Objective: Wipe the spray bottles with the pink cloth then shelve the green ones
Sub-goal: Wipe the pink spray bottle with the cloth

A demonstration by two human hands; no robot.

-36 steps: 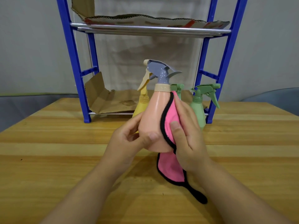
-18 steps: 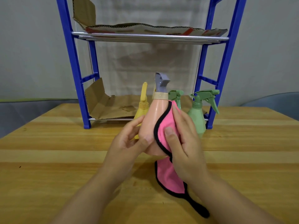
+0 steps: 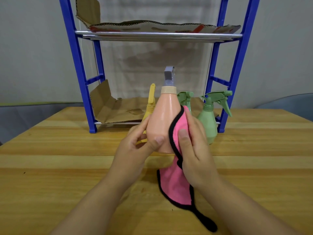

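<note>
1. Two hands hold peach spray bottle (image 3: 162, 122) upright above wooden table (image 3: 50, 167), before blue rack (image 3: 237, 65).
2. Left hand (image 3: 135, 150) grips its base.
3. Right hand (image 3: 194, 150) presses pink cloth (image 3: 176, 185) against its side, thumb pinching cloth.
4. Two green spray bottles (image 3: 208, 124) and a yellow spray bottle (image 3: 150, 106) stand behind it.

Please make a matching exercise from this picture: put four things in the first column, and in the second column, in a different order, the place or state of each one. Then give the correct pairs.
Things:
1. peach spray bottle
2. pink cloth
3. right-hand green spray bottle
4. torn cardboard sheet

Places or states:
A. lies on the upper shelf of the blue rack
B. stands on the wooden table by the rack's right leg
C. held up by the left hand
D. pressed against a bottle by the right hand, its lower end hanging down

Pairs: 1-C, 2-D, 3-B, 4-A
</note>
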